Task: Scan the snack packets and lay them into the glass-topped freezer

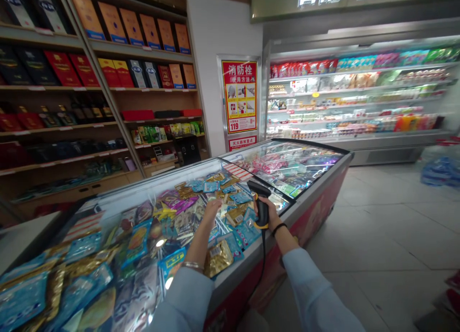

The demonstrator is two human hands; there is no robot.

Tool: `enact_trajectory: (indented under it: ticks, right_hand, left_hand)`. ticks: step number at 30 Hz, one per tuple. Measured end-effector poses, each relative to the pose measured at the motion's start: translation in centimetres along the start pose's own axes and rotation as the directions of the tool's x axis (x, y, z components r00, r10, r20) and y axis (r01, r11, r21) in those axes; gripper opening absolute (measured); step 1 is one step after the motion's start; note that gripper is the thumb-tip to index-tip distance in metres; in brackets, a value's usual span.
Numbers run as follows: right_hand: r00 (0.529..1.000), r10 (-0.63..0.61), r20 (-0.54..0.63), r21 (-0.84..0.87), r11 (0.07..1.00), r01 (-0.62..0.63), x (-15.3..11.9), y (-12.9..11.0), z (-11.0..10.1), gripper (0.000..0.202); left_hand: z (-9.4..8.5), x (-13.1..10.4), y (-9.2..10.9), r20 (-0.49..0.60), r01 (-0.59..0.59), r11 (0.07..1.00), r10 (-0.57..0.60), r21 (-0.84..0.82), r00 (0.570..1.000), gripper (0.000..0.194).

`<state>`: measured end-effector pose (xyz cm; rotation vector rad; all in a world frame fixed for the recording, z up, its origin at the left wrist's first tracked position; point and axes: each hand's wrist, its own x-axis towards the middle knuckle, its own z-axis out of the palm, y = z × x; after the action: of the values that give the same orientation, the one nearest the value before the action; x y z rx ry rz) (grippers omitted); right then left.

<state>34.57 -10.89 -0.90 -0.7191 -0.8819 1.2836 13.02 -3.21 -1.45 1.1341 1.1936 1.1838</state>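
My right hand (270, 211) is wrapped round the grip of a black-and-yellow handheld barcode scanner (262, 216), whose head points away to the left over the freezer. Its black cord (264, 260) hangs down the freezer's side. My left hand (212, 208) is above the frozen packs, closed, with its fingers turned away from me; anything in it is hidden. Ahead of it lie blue ice cream packs (211, 186) and gold ones. A gold pack (218, 259) lies near the freezer's front edge, between my forearms.
The chest freezer (316, 178) runs from front left to back right, with sliding glass on its far part. Shelves of boxed goods (131, 28) stand at left. A lit refrigerated display (359, 97) is at the back right, with wrapped blue bottles (441, 171) on the floor.
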Motion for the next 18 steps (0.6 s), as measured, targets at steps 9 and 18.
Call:
enact_trajectory:
  ticks: [9, 18]
  right_hand:
    - [1.0, -0.024, 0.018, -0.023, 0.999, 0.025, -0.5, -0.4, 0.2, 0.028]
    - [1.0, 0.009, -0.012, 0.003, 1.0, -0.009, 0.0, 0.2, 0.0, 0.031]
  left_hand:
    - [0.4, 0.1, 0.3, 0.137, 0.075, 0.96, -0.039, -0.269, 0.99, 0.007]
    - [0.4, -0.6, 1.0, 0.198, 0.189, 0.939, -0.134, -0.288, 0.971, 0.013]
